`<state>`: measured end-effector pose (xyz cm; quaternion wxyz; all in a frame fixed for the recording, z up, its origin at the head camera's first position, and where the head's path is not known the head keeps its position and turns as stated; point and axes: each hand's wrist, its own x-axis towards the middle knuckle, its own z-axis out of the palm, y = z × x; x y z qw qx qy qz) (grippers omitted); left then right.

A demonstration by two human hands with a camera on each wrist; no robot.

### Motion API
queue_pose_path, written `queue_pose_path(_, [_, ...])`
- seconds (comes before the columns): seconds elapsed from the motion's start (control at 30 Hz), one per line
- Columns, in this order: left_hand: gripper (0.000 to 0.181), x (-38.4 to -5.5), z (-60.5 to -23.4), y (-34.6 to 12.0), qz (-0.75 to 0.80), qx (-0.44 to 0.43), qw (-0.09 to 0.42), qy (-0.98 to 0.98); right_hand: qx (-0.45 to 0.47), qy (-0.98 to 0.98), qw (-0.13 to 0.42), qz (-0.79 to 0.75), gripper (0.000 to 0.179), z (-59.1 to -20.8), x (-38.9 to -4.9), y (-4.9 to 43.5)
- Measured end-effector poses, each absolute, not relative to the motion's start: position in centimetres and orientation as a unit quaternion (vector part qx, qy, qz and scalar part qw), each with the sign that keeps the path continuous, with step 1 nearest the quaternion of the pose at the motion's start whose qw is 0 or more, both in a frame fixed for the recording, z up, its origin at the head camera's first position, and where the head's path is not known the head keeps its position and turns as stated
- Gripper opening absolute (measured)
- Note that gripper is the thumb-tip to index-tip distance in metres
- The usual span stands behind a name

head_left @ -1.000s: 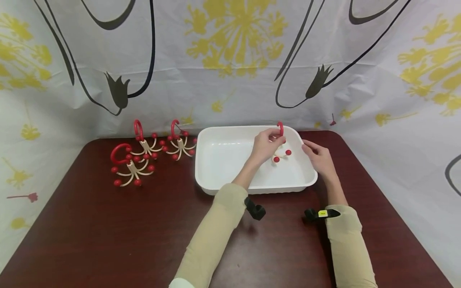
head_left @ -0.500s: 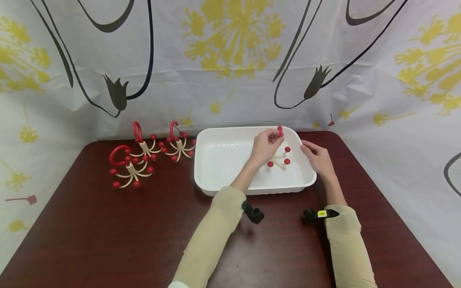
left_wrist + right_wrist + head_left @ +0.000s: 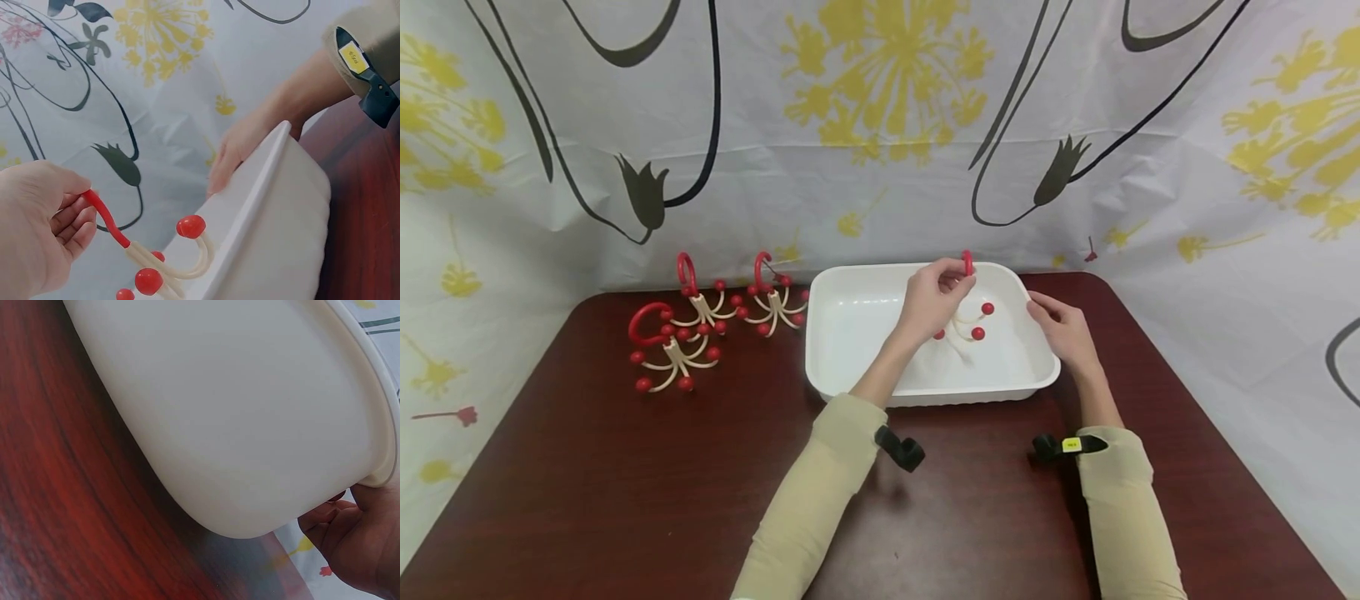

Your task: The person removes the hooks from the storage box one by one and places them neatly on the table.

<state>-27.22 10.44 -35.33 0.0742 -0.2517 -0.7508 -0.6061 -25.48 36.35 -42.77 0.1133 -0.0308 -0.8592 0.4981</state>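
Observation:
A hook hanger [image 3: 967, 265] with a red hook and curved cream arms tipped with red balls is in my left hand [image 3: 931, 298]. Thumb and fingertips pinch it by the hook, over the right half of the white basin [image 3: 856, 337]. In the left wrist view the hanger [image 3: 201, 259] tilts down beside the basin's wall [image 3: 269, 244]. My right hand [image 3: 1064, 330] grips the basin's right rim. Its curled fingers sit below the rim in the right wrist view, where the basin's outer wall [image 3: 237, 419] covers most of the frame.
Several similar hangers lie elsewhere: one at the left front [image 3: 675, 357], one behind it [image 3: 702, 308], one beside the basin [image 3: 775, 306]. The dark wooden table [image 3: 625, 483] meets a patterned white cloth [image 3: 760, 200] at its back and sides.
My left hand has moved left over the basin, carrying the hanger with it. My right hand stays at the right rim. The hangers on the table have not moved.

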Motion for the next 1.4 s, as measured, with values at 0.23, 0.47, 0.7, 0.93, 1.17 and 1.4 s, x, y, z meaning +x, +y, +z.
queue_pose_path(0.23, [0.021,-26.6,-33.9,8.1,-0.611,-0.255,0.075,-0.746,-0.035,-0.862,0.104,0.495,0.052,-42.9,-25.5,36.6])
queue_pose_path(0.47, [0.021,-26.1,-33.1,5.6,-0.622,-0.26,0.094,-0.732,-0.035,-0.857,0.091,0.505,0.047,-41.2,-24.7,35.5])
queue_pose_path(0.7, [0.022,-25.3,-32.8,3.1,-0.638,-0.255,0.106,-0.719,-0.027,-0.857,0.092,0.507,0.048,-40.6,-24.4,35.1])
queue_pose_path(0.93, [0.018,-24.9,-32.3,0.7,-0.639,-0.252,0.142,-0.712,-0.036,-0.861,0.096,0.498,0.049,-42.3,-25.5,36.4])
queue_pose_path(1.17, [0.017,-24.4,-31.7,-1.8,-0.639,-0.246,0.163,-0.711,-0.033,-0.856,0.093,0.507,0.046,-40.0,-23.9,34.7])
queue_pose_path(1.4, [0.019,-23.9,-31.7,-4.4,-0.631,-0.228,0.182,-0.719,-0.027,-0.855,0.099,0.509,0.047,-39.6,-23.5,34.2])
